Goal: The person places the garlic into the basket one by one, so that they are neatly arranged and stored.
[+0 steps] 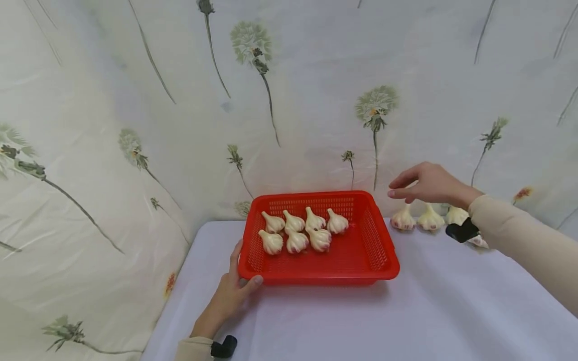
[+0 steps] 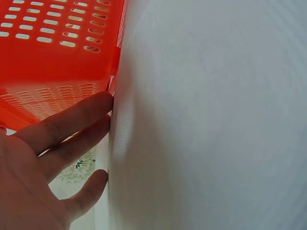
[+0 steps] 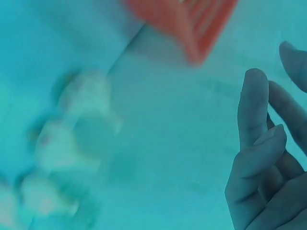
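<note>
A red plastic basket [image 1: 318, 265] with slotted walls holds several garlic bulbs [image 1: 272, 242], grouped in two rows on its left side. At the basket's front left corner is my left hand [image 1: 231, 296], thumb against the front rim and fingers along the left side. In the left wrist view its other fingers [image 2: 72, 120] are extended and spread beside the basket wall. My right hand [image 1: 426, 183] is raised right of the basket with nothing in it, fingers bent loosely. Behind and below it stand more garlic bulbs [image 1: 430, 218], some partly hidden by the forearm.
A white cloth covers the table [image 1: 316, 326]. Close behind the basket hangs a pale curtain [image 1: 311, 115] printed with dandelions, which also runs down the left side. Black wrist cameras [image 1: 224, 347] sit on both wrists. The right wrist view is tinted blue-green and blurred.
</note>
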`<control>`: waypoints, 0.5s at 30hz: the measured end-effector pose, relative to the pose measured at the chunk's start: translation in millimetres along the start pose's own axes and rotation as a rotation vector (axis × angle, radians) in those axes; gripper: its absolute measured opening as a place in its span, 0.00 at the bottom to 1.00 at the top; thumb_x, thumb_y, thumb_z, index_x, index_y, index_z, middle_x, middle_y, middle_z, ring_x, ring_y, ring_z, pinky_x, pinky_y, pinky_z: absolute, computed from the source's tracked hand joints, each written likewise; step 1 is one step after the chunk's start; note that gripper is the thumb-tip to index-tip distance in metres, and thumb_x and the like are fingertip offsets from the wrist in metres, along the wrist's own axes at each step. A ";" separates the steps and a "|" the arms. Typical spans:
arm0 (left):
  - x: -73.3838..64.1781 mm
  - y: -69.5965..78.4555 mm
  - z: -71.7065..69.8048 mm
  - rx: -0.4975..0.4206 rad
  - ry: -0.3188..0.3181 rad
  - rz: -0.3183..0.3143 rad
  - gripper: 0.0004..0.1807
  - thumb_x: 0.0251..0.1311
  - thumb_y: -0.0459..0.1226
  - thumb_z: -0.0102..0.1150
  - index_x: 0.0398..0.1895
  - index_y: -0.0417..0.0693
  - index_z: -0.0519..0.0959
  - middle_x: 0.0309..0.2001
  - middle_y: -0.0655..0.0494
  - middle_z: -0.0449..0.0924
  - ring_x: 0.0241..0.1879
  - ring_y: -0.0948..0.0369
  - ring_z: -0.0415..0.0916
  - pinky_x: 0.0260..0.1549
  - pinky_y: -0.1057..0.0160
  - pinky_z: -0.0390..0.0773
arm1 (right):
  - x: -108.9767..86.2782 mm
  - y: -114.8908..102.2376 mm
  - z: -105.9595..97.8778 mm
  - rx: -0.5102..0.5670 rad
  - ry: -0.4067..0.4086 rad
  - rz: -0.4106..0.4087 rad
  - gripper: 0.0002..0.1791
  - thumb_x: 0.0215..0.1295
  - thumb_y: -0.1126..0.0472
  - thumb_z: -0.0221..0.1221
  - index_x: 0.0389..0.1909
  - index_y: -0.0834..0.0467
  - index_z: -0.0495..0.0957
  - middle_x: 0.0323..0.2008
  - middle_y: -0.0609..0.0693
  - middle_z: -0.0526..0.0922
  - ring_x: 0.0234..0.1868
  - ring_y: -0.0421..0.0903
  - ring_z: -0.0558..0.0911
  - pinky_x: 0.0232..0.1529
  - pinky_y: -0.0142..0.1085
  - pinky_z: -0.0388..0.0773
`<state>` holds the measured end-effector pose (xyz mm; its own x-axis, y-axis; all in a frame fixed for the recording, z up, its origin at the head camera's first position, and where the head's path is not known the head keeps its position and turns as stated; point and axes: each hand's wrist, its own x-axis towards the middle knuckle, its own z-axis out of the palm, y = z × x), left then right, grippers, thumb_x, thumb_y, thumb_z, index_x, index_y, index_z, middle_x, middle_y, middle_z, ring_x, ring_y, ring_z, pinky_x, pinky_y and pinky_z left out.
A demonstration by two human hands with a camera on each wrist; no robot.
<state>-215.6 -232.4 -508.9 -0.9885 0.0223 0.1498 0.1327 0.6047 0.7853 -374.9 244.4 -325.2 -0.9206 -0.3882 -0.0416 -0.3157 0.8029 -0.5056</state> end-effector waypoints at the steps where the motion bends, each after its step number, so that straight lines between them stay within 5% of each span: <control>1: -0.4 0.0 0.0 -0.002 0.001 -0.005 0.52 0.58 0.55 0.63 0.76 0.82 0.38 0.61 0.51 0.77 0.53 0.52 0.78 0.48 0.46 0.80 | -5.1 8.0 -6.0 -0.014 0.010 0.021 0.31 0.60 0.36 0.64 0.53 0.56 0.83 0.53 0.59 0.83 0.33 0.44 0.86 0.42 0.49 0.82; 9: -5.6 0.3 2.4 0.000 -0.002 -0.026 0.50 0.58 0.59 0.61 0.76 0.83 0.38 0.61 0.51 0.78 0.55 0.53 0.78 0.51 0.42 0.77 | -53.4 80.2 -29.7 -0.086 0.058 0.161 0.42 0.55 0.28 0.61 0.54 0.62 0.81 0.43 0.57 0.87 0.33 0.45 0.85 0.35 0.47 0.81; 15: -5.0 3.1 3.4 -0.010 0.008 -0.002 0.51 0.58 0.58 0.62 0.77 0.81 0.39 0.60 0.51 0.79 0.57 0.52 0.77 0.53 0.41 0.76 | -83.3 129.0 -33.4 -0.152 0.090 0.240 0.51 0.52 0.25 0.61 0.55 0.70 0.76 0.40 0.64 0.85 0.33 0.51 0.85 0.34 0.52 0.80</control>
<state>-210.5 -227.9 -509.3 -0.9882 0.0145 0.1526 0.1310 0.5969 0.7915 -346.6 395.4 -358.1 -0.9877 -0.1431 -0.0637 -0.1115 0.9281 -0.3551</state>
